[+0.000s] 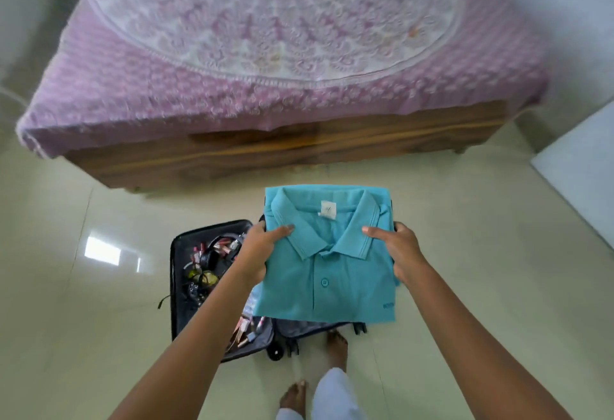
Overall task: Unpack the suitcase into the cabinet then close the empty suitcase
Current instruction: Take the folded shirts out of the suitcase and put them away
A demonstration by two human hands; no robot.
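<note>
A folded teal polo shirt (pixel 332 273) is held level above the open black suitcase (pixel 186 290) that lies flat on the floor. My left hand (pixel 260 252) grips the shirt's left edge, thumb on top. At the right edge my right hand (pixel 400 253) grips it the same way. The suitcase's left half holds several small items: cosmetics, cables and a headset. The shirt hides most of the right half, where only grey lining shows.
A wooden bed (pixel 282 150) with a pink patterned cover (pixel 265 37) stands just beyond the suitcase. A white panel (pixel 578 174) is at the right edge. My bare feet (pixel 335 350) stand on the pale tiled floor near the suitcase wheels.
</note>
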